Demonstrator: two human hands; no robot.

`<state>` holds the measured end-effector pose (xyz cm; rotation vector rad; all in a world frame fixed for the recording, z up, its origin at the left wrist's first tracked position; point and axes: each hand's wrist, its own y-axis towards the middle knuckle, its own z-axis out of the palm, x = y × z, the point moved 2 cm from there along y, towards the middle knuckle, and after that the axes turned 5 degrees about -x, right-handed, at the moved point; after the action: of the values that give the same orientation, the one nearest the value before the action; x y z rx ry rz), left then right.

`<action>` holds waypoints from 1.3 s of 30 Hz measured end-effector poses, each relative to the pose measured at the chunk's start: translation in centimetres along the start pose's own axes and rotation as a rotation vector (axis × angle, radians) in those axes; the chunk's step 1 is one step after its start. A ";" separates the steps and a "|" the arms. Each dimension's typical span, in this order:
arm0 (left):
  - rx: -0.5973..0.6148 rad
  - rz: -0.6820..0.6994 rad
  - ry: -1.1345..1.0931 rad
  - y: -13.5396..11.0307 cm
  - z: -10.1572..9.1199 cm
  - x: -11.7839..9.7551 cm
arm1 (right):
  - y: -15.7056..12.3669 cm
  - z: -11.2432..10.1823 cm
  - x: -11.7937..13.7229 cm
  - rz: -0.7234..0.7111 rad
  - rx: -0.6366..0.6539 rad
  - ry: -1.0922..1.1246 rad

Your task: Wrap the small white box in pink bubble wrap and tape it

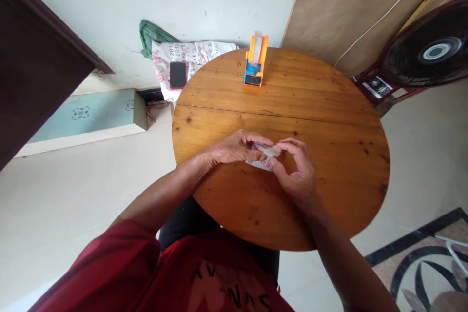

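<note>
Over the middle of the round wooden table [234,195], both my hands hold one small clear plastic packet [268,150] with some pinkish-red marks on it. My left hand [239,148] grips its left part, thumb in front and fingers behind. From the right, my right hand [298,165] pinches the other end between thumb and fingertips. What the packet contains, if anything, is too small to make out. Farther back on the table stands an orange and blue tape dispenser [256,61] with a roll of tape, apart from both hands.
Beyond the table's back left edge lies a printed white sack [204,51] with a dark phone [178,75] on it and a green bag [155,36] behind. A fan [435,51] stands at the right. Wall and wooden board border the back.
</note>
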<state>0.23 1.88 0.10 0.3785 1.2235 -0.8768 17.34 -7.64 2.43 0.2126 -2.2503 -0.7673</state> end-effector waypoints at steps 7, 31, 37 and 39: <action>0.033 0.014 0.033 0.1 0.0 -0.1 | 0.5 -0.2 0.6 -0.058 -0.027 -0.057; 0.059 -0.013 0.112 0.3 -0.9 -0.5 | 0.2 -0.1 0.1 -0.308 0.038 -0.195; 0.021 -0.002 0.159 0.3 -1.1 -0.8 | -0.2 -0.8 -0.2 -0.417 0.148 -0.314; 0.013 -0.011 0.162 0.2 -1.0 -0.7 | -0.5 -1.0 0.0 -0.418 0.173 -0.327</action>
<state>-0.33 2.99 0.39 0.4605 1.3700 -0.8764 18.00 -8.49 2.68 0.7028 -2.6243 -0.8698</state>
